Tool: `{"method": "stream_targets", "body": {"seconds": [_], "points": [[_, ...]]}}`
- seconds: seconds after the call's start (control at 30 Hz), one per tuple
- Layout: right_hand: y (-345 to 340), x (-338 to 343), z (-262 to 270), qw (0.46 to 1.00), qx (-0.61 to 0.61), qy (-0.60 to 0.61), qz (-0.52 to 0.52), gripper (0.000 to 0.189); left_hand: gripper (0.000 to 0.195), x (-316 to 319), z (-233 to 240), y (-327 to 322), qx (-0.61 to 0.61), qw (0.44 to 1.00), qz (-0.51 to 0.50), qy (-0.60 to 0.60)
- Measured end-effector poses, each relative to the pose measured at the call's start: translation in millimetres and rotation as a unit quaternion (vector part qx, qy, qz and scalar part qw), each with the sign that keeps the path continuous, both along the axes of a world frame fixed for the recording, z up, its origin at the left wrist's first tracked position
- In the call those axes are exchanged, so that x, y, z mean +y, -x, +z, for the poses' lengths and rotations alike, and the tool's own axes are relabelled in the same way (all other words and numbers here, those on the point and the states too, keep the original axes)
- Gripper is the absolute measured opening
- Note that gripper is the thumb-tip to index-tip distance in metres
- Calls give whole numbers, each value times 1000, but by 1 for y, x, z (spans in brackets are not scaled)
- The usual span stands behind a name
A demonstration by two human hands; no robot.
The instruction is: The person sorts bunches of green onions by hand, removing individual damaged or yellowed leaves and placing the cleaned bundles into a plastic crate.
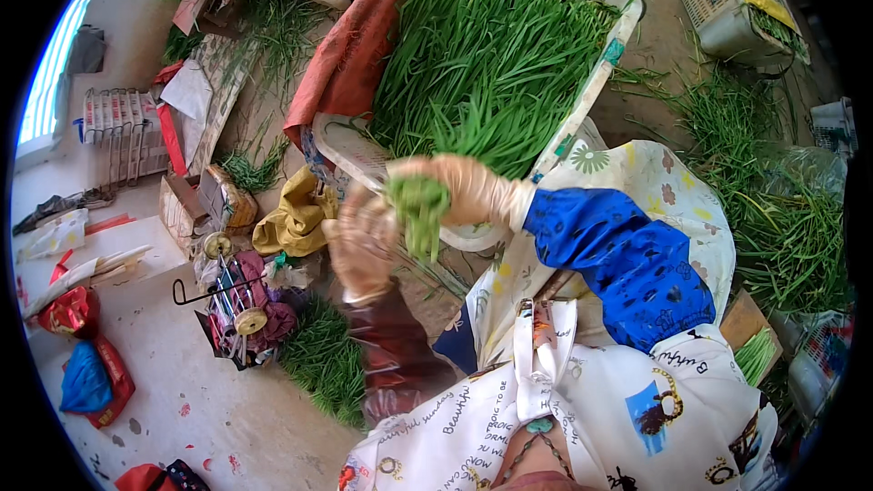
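My right hand (470, 187), in a pale glove below a blue sleeve cover, grips a small bunch of green chive-like stalks (424, 215), their cut ends hanging downward. Just left of the bunch is my gloved left hand (365, 242), blurred, with its thumb apart from the fingers and nothing visible in it. Whether it touches the stalks I cannot tell. Beyond both hands stands a white plastic crate (580, 106) heaped with long green leaves (498, 61). A red woven cloth (354, 48) drapes over the crate's left side.
Twine spools on a wire stand (249, 320) sit to the left, by a yellow cloth (293, 215) and a pile of greens (327, 361). Loose greens (784, 239) cover the floor at right. More crates (716, 7) stand at the back. A patterned sheet (655, 184) lies under my right arm.
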State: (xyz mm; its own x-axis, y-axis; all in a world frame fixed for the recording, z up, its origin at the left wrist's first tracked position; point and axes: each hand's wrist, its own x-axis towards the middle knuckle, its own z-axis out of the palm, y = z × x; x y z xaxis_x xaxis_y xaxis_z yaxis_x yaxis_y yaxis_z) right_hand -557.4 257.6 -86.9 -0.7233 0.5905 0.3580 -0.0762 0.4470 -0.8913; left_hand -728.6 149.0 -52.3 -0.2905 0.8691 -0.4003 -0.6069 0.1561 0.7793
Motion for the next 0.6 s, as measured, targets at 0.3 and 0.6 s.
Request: {"method": "stream_targets", "body": {"seconds": [0.3,0.6], "points": [[-107,34,134,835,437,334,-10,68,110,78,161,-37,376,860,-235,-253],[-208,-24,66,652,539,524,-93,76,92,116,40,-190,-69,815,-575,-16]]}}
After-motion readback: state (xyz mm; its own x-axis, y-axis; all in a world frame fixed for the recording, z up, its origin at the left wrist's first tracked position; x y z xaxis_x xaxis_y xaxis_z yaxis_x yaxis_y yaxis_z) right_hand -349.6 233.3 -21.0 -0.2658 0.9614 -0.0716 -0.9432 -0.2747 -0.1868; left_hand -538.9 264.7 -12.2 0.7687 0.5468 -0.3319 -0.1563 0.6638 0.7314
